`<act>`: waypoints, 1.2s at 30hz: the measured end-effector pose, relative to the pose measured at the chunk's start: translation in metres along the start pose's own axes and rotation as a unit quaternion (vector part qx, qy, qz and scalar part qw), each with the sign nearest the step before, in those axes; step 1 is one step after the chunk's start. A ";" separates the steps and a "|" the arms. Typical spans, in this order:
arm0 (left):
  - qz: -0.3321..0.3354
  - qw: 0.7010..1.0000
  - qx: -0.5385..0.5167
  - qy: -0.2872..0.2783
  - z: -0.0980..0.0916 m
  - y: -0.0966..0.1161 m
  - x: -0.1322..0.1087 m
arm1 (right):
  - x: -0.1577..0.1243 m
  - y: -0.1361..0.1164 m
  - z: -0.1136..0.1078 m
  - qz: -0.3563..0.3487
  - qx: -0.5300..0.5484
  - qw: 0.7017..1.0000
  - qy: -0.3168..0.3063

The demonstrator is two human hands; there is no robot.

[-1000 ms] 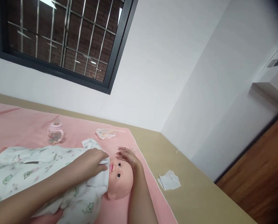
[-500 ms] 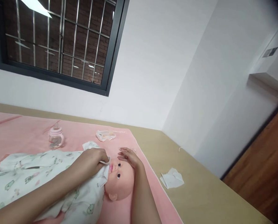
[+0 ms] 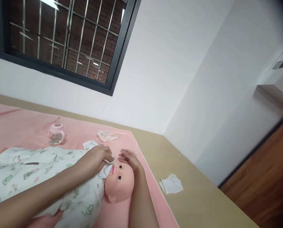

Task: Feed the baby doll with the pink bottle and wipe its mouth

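Observation:
A baby doll (image 3: 121,186) lies on its back on a pink mat (image 3: 77,126), its head toward the right. It wears a white romper (image 3: 43,167) printed with small green animals. My left hand (image 3: 97,160) reaches across the doll's chest, fingers pinched on a thin white cloth (image 3: 105,171) at the doll's chin and mouth. The cloth partly covers the chin. My right hand (image 3: 131,160) rests against the far side and top of the head, fingers stretched out and holding nothing. Its forearm runs along the crown of the head.
A pink baby bottle (image 3: 56,134) stands beyond the doll. A small clear plastic packet (image 3: 106,136) lies near the mat's far edge. A folded white tissue (image 3: 171,184) lies on the tan tabletop (image 3: 191,196) to the right. Behind are a white wall and a barred window (image 3: 60,38).
My left hand has shifted the cloth slightly across the doll's mouth, toward the far cheek. My right hand stays at the head. The whole view has tilted a little.

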State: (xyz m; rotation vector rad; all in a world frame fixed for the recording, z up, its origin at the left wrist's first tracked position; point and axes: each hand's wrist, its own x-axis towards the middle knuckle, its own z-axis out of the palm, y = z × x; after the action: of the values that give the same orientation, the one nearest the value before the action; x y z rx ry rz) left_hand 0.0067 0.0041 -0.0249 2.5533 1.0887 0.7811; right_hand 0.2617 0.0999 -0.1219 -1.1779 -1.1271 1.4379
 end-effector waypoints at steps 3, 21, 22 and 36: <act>-0.006 1.000 -0.006 0.001 -0.002 0.003 0.000 | -0.001 -0.001 0.001 0.002 0.000 1.000 0.003; -0.013 0.999 -0.016 -0.048 -0.010 0.013 -0.003 | 0.002 0.000 0.000 0.003 -0.005 1.000 0.004; -0.019 0.999 -0.015 -0.045 -0.010 0.014 -0.003 | 0.001 -0.001 0.000 0.003 -0.003 1.000 0.003; -0.032 0.999 -0.017 -0.015 -0.003 0.009 -0.005 | 0.007 0.002 -0.003 -0.007 0.013 1.000 -0.009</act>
State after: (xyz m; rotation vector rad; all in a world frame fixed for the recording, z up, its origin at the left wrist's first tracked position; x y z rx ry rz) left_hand 0.0079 -0.0056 -0.0201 2.4810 1.1324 0.7358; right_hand 0.2634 0.1071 -0.1253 -1.1394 -1.1236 1.4504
